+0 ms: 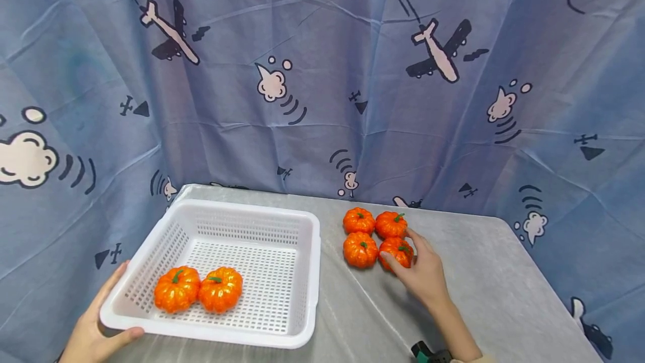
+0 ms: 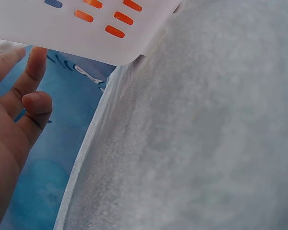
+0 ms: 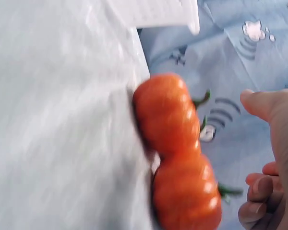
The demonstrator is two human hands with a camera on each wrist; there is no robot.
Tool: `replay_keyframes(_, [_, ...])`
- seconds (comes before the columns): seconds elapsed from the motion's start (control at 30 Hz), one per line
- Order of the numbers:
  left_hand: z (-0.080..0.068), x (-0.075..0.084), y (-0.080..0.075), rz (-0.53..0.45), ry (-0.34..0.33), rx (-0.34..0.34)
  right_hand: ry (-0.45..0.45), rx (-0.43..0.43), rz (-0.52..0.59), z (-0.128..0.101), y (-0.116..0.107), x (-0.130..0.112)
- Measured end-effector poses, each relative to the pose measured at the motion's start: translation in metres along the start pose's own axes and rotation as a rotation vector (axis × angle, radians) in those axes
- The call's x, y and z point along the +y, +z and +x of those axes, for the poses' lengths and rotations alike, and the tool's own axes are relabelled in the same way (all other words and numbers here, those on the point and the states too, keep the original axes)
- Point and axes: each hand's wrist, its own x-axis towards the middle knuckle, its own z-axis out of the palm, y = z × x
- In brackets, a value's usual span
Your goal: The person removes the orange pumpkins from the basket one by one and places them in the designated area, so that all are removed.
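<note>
In the head view my left hand (image 1: pixel 98 321) rests against the front left corner of a white plastic basket (image 1: pixel 302 318), thumb along the front rim and fingers at the left side. The left wrist view shows fingertips (image 2: pixel 37 55) right at the basket's edge (image 2: pixel 86 50). Inside the basket sit two shiny orange toy pumpkins, one (image 1: pixel 177 289) beside the other (image 1: pixel 220 290). My right hand (image 1: pixel 425 273) reaches over the front right pumpkin (image 1: pixel 395 255) of a group, thumb and fingers spread around it. In the right wrist view the thumb (image 3: pixel 259 103) stands apart from the pumpkins (image 3: pixel 165 115).
Three more pumpkins touch or nearly touch the reached one: front left (image 1: pixel 360 250), back left (image 1: pixel 358 220) and back right (image 1: pixel 391 224). A grey cloth covers the table (image 1: pixel 484 273). Behind it hangs a blue curtain (image 1: pixel 322 99) printed with planes.
</note>
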Motion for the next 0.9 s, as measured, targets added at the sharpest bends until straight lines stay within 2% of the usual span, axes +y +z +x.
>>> replay_keyframes(0.27, [0.000, -0.002, 0.002, -0.016, 0.035, 0.010, -0.081, -0.143, 0.111, 0.024, 0.011, -0.047])
replay_keyframes(0.5, [0.001, -0.001, 0.000, -0.006, 0.012, -0.007, -0.229, -0.242, 0.152, 0.041, 0.026, -0.092])
replay_keyframes(0.63, [0.002, 0.002, -0.001, -0.028, 0.022, -0.016, -0.303, -0.305, 0.155, 0.050, 0.034, -0.117])
replay_keyframes(0.9, [0.000, 0.005, -0.003, -0.054, 0.051, -0.022, -0.354, -0.404, 0.251, 0.061, 0.053, -0.154])
